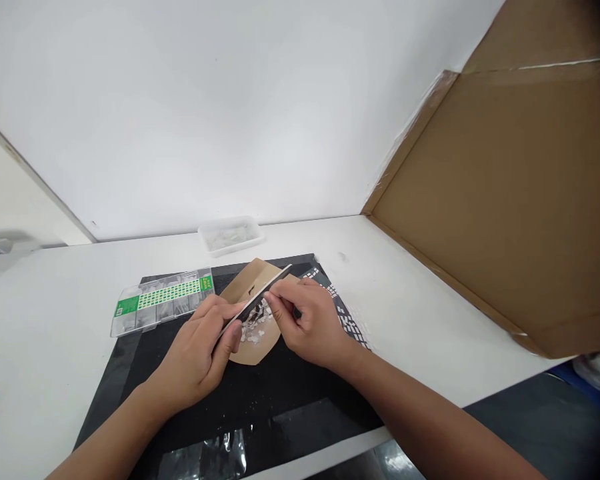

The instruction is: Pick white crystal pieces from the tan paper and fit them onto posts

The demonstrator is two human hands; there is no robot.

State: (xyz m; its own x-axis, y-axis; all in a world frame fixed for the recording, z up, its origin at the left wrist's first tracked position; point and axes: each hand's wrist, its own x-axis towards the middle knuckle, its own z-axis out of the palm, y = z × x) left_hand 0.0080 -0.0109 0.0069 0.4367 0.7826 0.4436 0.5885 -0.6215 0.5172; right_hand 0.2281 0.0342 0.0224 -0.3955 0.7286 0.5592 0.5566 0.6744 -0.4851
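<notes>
left hand (197,353) pinches thin panel (254,303) between thumb and fingers; right hand (310,320) curls fingers against it, pinch unclear; pale scraps (254,333) lie on brown paper (255,354) below

Apparently a workshop corner: white bench (410,293), black mat (260,390), compartment case (163,301), cardboard partition (505,200).

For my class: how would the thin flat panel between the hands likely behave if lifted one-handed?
The thin flat panel is probably stiff, as its edge runs straight from the left hand past the right hand. It may feel light, since it looks thin. Being flat, it seems unlikely to roll.
</notes>
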